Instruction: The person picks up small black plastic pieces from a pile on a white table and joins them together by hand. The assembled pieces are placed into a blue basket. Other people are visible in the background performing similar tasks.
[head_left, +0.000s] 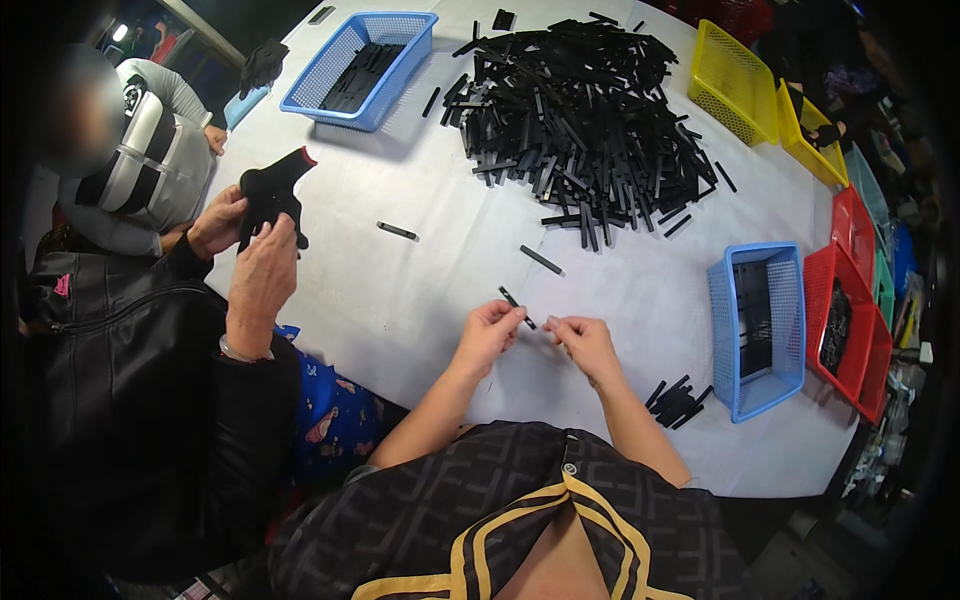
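Observation:
Between finger and thumb my left hand [488, 338] pinches a slim black strip [510, 297], tilted above the white table. Small pale marks show on the strip. Just right of the strip's lower end is my right hand [588, 347], thumb and fingertips pressed together; whatever they may hold is too small to make out. One loose black bar [541, 260] lies on the table beyond my hands, and another dark bar [397, 231] farther left. A small heap of black bars [680, 403] rests to the right of my right forearm.
A large pile of black bars [590, 125] covers the far middle of the white table [440, 290]. Blue baskets with black pieces stand far left [400, 92] and right [735, 385]. Yellow [735, 85] and red baskets [822, 285] line the right edge. At left, a person handles a black glove [270, 195].

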